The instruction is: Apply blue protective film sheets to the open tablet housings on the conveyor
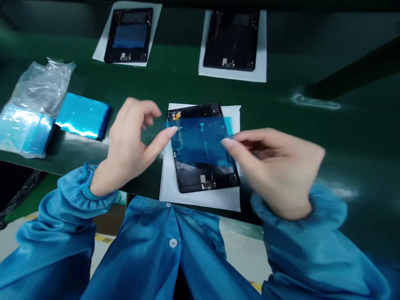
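An opened black tablet body (189, 178) lies slightly turned on a white sheet (198, 200) in front of me. Over its middle is a clear blue film (203, 139), through which the inner parts show. My right hand (278, 166) pinches the film's right edge between thumb and forefinger. At the film's left edge is my left hand (131, 141), its thumb by the upper left corner and its fingers apart. Whether the left thumb touches the film, I cannot tell.
Farther back, one black tablet body (111, 46) with a blue piece inside and another (229, 50) lie on white sheets. At left are a stack of shiny blue films (83, 115) and a clear plastic bag (41, 87) with more blue pieces. A dark post (363, 64) rises at right.
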A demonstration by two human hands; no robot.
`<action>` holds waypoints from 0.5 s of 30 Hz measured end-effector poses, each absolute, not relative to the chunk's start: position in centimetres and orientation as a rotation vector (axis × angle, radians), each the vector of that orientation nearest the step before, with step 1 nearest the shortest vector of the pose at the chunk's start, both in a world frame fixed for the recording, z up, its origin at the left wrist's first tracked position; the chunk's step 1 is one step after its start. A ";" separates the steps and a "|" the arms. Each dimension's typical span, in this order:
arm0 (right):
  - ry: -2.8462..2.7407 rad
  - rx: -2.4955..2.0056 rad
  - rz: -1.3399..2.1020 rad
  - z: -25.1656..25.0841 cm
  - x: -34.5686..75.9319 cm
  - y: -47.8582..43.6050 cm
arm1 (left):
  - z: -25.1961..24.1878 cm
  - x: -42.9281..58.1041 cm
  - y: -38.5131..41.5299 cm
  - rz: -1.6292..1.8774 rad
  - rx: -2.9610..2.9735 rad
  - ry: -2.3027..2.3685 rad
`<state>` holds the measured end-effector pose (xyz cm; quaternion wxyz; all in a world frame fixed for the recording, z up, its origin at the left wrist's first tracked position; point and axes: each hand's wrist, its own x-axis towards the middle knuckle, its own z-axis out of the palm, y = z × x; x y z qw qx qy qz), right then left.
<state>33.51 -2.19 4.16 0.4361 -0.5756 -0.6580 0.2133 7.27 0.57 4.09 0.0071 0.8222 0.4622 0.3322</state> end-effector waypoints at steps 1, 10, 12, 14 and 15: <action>-1.514 -1.493 0.621 3.6 34.5 -1.6 | 3.3 7.5 -0.1 0.930 2.581 1.482; -0.966 -1.576 1.397 -1.4 37.1 1.3 | -1.4 8.3 -2.7 0.080 2.596 1.300; -0.941 -1.589 1.395 -1.8 36.7 0.7 | -1.4 7.9 -2.4 0.105 2.616 1.233; -0.934 -1.631 1.339 -2.1 36.3 0.0 | -1.4 7.5 -2.1 0.121 2.636 1.176; -0.941 -1.653 1.297 -2.2 36.1 -0.3 | -1.4 7.2 -1.9 0.123 2.645 1.151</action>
